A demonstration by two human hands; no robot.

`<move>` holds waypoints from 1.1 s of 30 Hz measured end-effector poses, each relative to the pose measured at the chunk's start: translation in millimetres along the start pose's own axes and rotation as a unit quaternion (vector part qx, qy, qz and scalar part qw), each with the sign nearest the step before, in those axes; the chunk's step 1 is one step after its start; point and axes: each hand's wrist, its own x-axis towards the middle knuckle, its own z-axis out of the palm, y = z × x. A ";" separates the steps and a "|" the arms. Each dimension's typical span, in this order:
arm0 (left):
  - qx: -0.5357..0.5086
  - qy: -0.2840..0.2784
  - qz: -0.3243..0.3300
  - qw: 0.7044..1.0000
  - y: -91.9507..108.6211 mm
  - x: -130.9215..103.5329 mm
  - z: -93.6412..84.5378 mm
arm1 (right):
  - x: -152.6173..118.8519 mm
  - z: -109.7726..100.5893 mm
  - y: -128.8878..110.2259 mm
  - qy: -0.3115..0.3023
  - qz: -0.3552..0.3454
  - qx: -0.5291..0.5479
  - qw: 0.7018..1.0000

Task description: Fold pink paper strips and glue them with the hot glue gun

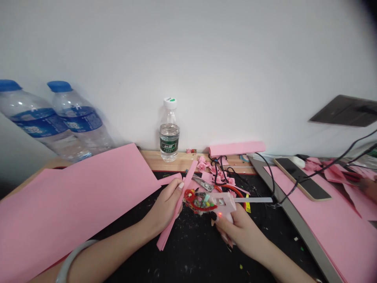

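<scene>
Folded strips of pink paper point(168, 232) are pinched in my left hand point(165, 204), slanting up and away across the black mat. My right hand point(235, 228) is wrapped round the handle of a pink hot glue gun point(225, 202). A red light glows on the gun, and a pale glue stick point(255, 199) pokes out of its back. Coloured bits cover the gun's front end, which points left, close to the strips; I cannot tell whether it touches them. Just behind lie scissors point(203, 182) with orange-red handles and several small pink paper roses point(207, 165).
Large pink sheets point(88, 200) spread on the left. Blue-capped bottles point(78, 118) and a small water bottle point(169, 137) stand by the wall. Black cables point(272, 169) cross the right side, near a phone point(303, 179) on pink paper. Another person's hand point(369, 188) shows at the far right.
</scene>
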 end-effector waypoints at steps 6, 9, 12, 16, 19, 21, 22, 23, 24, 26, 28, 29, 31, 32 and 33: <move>-0.020 -0.003 -0.001 1.000 -0.2 2.2 1.0 | -1.7 1.7 -2.8 -0.004 0.003 -0.010 1.000; -0.025 0.000 -0.004 1.000 -1.5 2.6 1.1 | -1.2 2.8 -4.7 -0.004 0.004 -0.002 1.000; -0.025 0.004 -0.002 1.000 -2.3 2.0 0.5 | -1.2 3.3 -5.5 -0.009 0.008 0.007 1.000; -0.004 0.025 0.020 0.999 -0.8 1.7 -1.7 | -2.2 3.1 -5.6 -0.012 0.009 0.008 1.000; 0.017 0.038 0.040 0.998 0.0 2.6 -3.5 | -2.6 3.0 -5.9 -0.013 0.009 0.007 1.000; 0.022 0.038 0.045 0.998 -0.5 3.4 -4.5 | -2.5 3.1 -6.3 -0.014 0.009 0.010 1.000; 0.023 0.037 0.045 0.998 -0.9 3.7 -4.8 | -2.4 3.3 -6.5 -0.015 0.010 0.012 1.000; 0.024 0.036 0.046 0.998 -1.1 4.0 -5.1 | -2.4 3.5 -6.6 -0.017 0.011 0.014 1.000; 0.025 0.037 0.046 0.998 -1.0 4.1 -5.4 | -2.4 3.6 -6.8 -0.019 0.011 0.015 1.000; 0.023 0.037 0.046 0.998 0.2 4.1 -5.5 | -2.8 4.0 -7.2 -0.025 0.008 0.014 1.000; 0.017 0.036 0.048 0.998 2.5 3.9 -5.1 | -3.4 4.5 -7.7 -0.029 0.000 0.015 0.999; 0.012 0.034 0.048 0.998 3.8 3.9 -4.8 | -3.8 4.7 -7.8 -0.030 -0.003 0.017 0.999; 0.001 0.034 0.042 0.999 5.8 3.8 -4.2 | -4.4 5.3 -8.0 -0.031 -0.007 0.020 0.999; -0.003 0.036 0.036 0.999 6.2 3.8 -3.9 | -4.6 5.5 -8.0 -0.031 -0.006 0.021 0.999; -0.007 0.040 0.030 0.999 6.3 3.8 -3.8 | -4.7 5.7 -7.8 -0.031 -0.004 0.021 0.999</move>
